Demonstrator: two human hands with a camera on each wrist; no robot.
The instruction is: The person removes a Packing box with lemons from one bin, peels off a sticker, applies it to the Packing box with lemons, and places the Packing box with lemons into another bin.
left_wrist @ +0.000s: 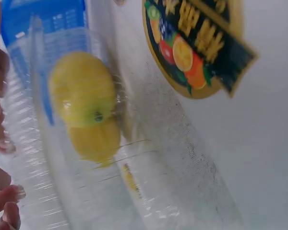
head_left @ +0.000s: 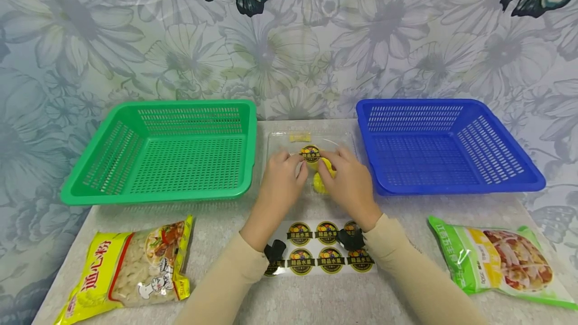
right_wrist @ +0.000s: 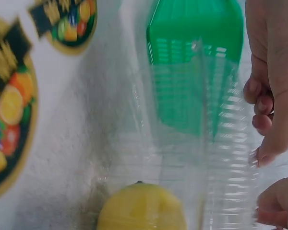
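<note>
A clear plastic box (head_left: pixel 271 157) stands between two baskets, with a yellow lemon (head_left: pixel 321 184) showing through its wall. Over its lid is a round black-and-gold fruit sticker (head_left: pixel 310 153). My left hand (head_left: pixel 281 177) pinches the sticker's left end between thumb and forefinger. At the opposite end, my right hand (head_left: pixel 351 180) pinches it the same way. In the left wrist view the lemon (left_wrist: pixel 81 88) lies behind the clear wall, a second yellow shape beneath it. Fingers of both hands appear along the box's top at the edge of each wrist view.
A sheet of round stickers (head_left: pixel 316 249) lies in front of the box, partly under the wrists. The green basket (head_left: pixel 158 197) is at left, the blue basket (head_left: pixel 460 187) at right. A yellow pasta bag (head_left: pixel 131 265) lies front left, a green-and-white food bag (head_left: pixel 501 262) front right.
</note>
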